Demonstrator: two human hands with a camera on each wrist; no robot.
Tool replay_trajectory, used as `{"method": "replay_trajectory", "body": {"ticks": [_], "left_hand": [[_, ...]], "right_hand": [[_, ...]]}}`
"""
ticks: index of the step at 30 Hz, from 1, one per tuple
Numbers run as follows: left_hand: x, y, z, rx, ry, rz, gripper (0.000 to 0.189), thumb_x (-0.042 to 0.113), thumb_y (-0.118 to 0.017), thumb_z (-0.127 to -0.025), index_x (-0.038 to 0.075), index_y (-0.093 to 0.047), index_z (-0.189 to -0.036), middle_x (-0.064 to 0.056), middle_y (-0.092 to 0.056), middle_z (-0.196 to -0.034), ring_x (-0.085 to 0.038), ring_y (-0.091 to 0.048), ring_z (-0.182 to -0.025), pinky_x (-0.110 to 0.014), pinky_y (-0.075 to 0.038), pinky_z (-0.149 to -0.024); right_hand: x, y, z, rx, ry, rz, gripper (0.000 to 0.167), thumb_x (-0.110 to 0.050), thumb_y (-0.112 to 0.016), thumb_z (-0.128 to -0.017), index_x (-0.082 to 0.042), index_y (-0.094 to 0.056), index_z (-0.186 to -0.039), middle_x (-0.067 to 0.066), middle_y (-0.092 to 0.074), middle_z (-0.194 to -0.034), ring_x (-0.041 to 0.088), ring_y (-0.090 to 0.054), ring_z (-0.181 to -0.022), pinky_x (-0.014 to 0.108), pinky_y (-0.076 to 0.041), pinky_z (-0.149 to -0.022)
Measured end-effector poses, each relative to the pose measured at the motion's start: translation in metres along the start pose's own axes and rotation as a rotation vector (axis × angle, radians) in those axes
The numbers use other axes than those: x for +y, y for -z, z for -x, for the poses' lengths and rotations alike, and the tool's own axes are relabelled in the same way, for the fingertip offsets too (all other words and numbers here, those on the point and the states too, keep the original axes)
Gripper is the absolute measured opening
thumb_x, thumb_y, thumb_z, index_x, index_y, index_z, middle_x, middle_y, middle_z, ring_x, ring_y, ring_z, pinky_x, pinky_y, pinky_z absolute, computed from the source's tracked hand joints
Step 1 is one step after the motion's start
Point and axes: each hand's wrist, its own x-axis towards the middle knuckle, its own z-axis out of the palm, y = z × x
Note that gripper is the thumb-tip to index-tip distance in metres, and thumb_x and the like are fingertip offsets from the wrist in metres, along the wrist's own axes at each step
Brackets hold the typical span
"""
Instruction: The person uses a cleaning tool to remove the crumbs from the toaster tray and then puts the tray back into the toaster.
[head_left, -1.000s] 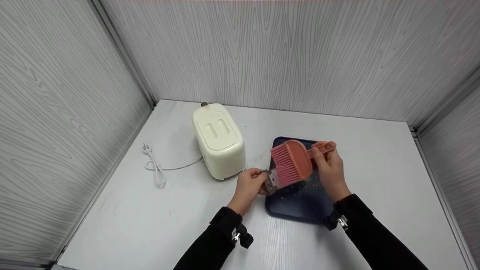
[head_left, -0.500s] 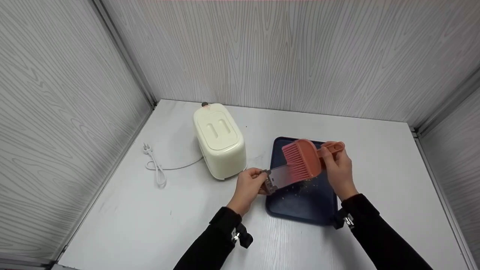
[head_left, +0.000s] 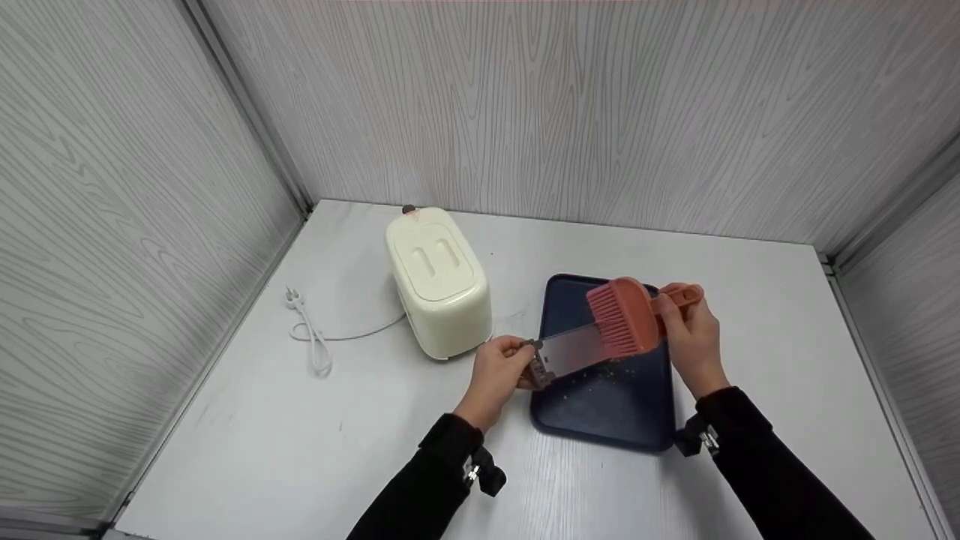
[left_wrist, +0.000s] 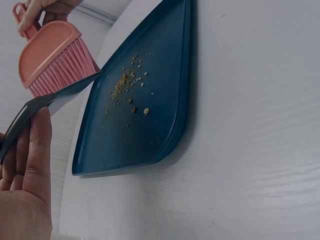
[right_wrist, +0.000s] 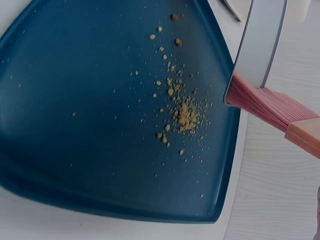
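My left hand (head_left: 493,375) grips the grey-brown end of a flat metal crumb tray (head_left: 574,350), thumb on top and fingers beneath. The crumb tray slants over a dark blue tray (head_left: 604,424). My right hand (head_left: 694,345) holds an orange hand brush (head_left: 637,319) by its handle. Its pink bristles (right_wrist: 270,105) press on the far end of the crumb tray and bend over its edge. Below lies a pile of yellow-brown crumbs (right_wrist: 186,116) with loose bits scattered around, on the blue tray.
A cream toaster (head_left: 442,277) with a lid on top stands left of the blue tray. Its white cord and plug (head_left: 294,298) lie on the white table (head_left: 300,442) at the left. Grey wood-grain walls (head_left: 525,112) surround the table at the back and sides.
My right hand has drawn the brush to the right along the crumb tray, from near my left hand to its far end, uncovering bare metal. My left hand has stayed still.
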Motion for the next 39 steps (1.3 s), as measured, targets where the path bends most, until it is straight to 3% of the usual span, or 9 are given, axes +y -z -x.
{"method": "replay_trajectory", "body": {"ticks": [6,15,20,24,31,39], "left_hand": [[0.000,0.000,0.000,0.002,-0.011,0.015,0.018,0.006,-0.062,-0.094,-0.006,-0.067,-0.105,-0.008,-0.069,-0.079,-0.014,-0.066,-0.060,-0.031,-0.062,-0.058],[0.000,0.000,0.001,0.018,0.016,0.041,0.014,0.006,-0.064,-0.093,-0.005,-0.068,-0.101,-0.007,-0.068,-0.079,-0.015,-0.067,-0.061,-0.033,-0.063,-0.060],[0.000,0.001,0.000,0.028,0.013,0.034,0.016,0.007,-0.064,-0.093,-0.005,-0.069,-0.102,-0.007,-0.069,-0.078,-0.016,-0.068,-0.061,-0.034,-0.063,-0.059],[0.001,0.002,0.000,0.031,0.020,0.029,0.017,0.007,-0.063,-0.093,-0.005,-0.070,-0.104,-0.009,-0.070,-0.080,-0.016,-0.068,-0.061,-0.034,-0.063,-0.059],[0.001,0.001,0.001,0.035,0.028,0.025,0.018,0.008,-0.063,-0.093,-0.004,-0.069,-0.104,-0.010,-0.070,-0.082,-0.016,-0.067,-0.061,-0.033,-0.063,-0.059],[0.001,0.000,0.001,0.027,0.024,0.033,0.021,0.008,-0.063,-0.093,-0.006,-0.069,-0.107,-0.011,-0.071,-0.084,-0.015,-0.066,-0.061,-0.031,-0.062,-0.058]], "right_hand": [[0.003,0.002,-0.001,0.024,0.016,0.031,0.025,-0.015,-0.051,-0.108,0.006,-0.055,-0.122,0.026,-0.064,-0.091,0.023,-0.060,-0.071,0.015,-0.045,-0.059],[0.002,0.003,-0.001,0.023,-0.016,0.009,0.031,-0.022,-0.050,-0.109,0.005,-0.053,-0.124,0.024,-0.065,-0.098,0.016,-0.065,-0.079,0.016,-0.051,-0.065],[0.012,0.002,-0.005,0.067,-0.040,-0.045,0.032,-0.025,-0.051,-0.108,0.002,-0.053,-0.126,0.020,-0.065,-0.099,0.013,-0.064,-0.078,0.018,-0.052,-0.066],[0.017,-0.002,-0.006,0.070,0.000,-0.108,0.030,-0.024,-0.053,-0.108,0.000,-0.054,-0.125,0.017,-0.067,-0.098,0.012,-0.066,-0.077,0.019,-0.055,-0.064],[-0.001,-0.015,0.002,0.007,0.065,-0.253,0.024,-0.018,-0.053,-0.108,0.001,-0.053,-0.123,0.019,-0.069,-0.097,0.017,-0.070,-0.074,0.025,-0.059,-0.062],[-0.015,-0.029,0.013,-0.087,0.051,-0.390,0.023,-0.019,-0.050,-0.109,0.000,-0.052,-0.123,0.020,-0.070,-0.097,0.019,-0.066,-0.068,0.027,-0.056,-0.057]]}}
